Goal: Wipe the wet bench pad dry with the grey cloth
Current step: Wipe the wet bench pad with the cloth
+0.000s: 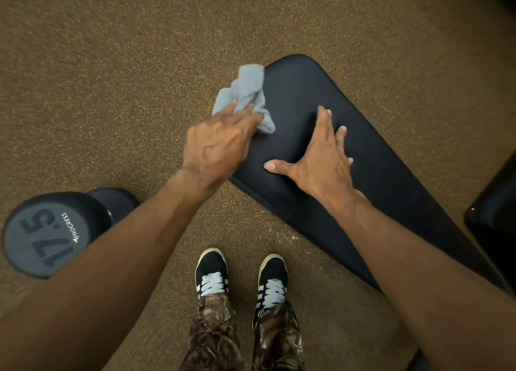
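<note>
A black bench pad (371,158) runs from the upper middle down to the right. A crumpled grey cloth (245,91) lies over the pad's left edge near its far end. My left hand (217,144) grips the cloth's near part, with my fingers curled into the fabric. On the pad's middle, my right hand (321,152) rests flat with fingers and thumb spread. I cannot make out any wetness on the dark pad surface.
A black dumbbell (47,236) marked 17.5 stands on end on the speckled brown floor (111,77) at the lower left. My two feet in black shoes (240,278) stand just below the pad. Another black padded piece (494,211) sits at the right edge.
</note>
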Demonstrator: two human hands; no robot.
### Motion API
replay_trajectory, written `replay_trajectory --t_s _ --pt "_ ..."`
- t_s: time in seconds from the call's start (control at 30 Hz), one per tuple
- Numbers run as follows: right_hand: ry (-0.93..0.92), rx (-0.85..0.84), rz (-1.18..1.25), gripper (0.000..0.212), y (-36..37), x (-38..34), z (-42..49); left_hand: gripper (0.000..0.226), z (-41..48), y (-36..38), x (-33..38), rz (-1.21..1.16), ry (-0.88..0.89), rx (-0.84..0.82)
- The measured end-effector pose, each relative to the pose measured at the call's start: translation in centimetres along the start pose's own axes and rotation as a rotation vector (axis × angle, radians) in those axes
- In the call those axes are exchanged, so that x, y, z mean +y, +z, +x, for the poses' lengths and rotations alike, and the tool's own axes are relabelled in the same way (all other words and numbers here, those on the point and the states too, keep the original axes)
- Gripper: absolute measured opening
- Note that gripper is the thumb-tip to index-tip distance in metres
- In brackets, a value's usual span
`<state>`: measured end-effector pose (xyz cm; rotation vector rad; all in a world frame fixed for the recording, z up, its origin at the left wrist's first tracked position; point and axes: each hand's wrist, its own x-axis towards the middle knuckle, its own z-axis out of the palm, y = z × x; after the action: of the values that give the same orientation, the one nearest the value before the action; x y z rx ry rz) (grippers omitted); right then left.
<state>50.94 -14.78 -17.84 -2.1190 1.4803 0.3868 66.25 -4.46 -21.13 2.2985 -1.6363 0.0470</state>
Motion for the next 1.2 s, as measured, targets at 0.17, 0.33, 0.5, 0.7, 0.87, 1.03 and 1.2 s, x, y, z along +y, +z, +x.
replay_trajectory --t_s 0.17,0.33,0.5,0.7,0.87,1.03,1.2 --pt "-0.059 0.041 0.136 0.147 -0.4 0.7 -0.6 0.017 3.6 0.9 3.9 -0.005 -0.203 -0.003" --pt "-0.097 0.129 0.22 0.123 -0.8 2.9 -2.2 0.02 -0.9 1.2 3.9 -0.082 0.207 0.002" --pt "-0.241 0.23 0.178 0.068 -0.7 4.0 -4.0 0.015 0.6 -0.7 1.9 0.023 0.045 -0.006" --pt "-0.225 0.355 0.302 0.021 0.7 3.0 -5.4 0.017 6.1 3.0 8.2 -0.13 -0.114 -0.094" --pt "-0.179 0.221 0.322 0.018 1.3 4.6 -7.8 0.015 2.3 2.9 6.9 -0.064 0.274 -0.068" --pt "-0.171 0.121 0.322 0.019 0.8 5.9 -7.5 0.027 1.6 1.2 3.2 0.003 0.175 -0.064" --pt "-0.248 -0.07 0.337 0.021 0.6 5.2 -7.6 0.023 6.9 2.9 8.7 0.0 -0.049 -0.141"
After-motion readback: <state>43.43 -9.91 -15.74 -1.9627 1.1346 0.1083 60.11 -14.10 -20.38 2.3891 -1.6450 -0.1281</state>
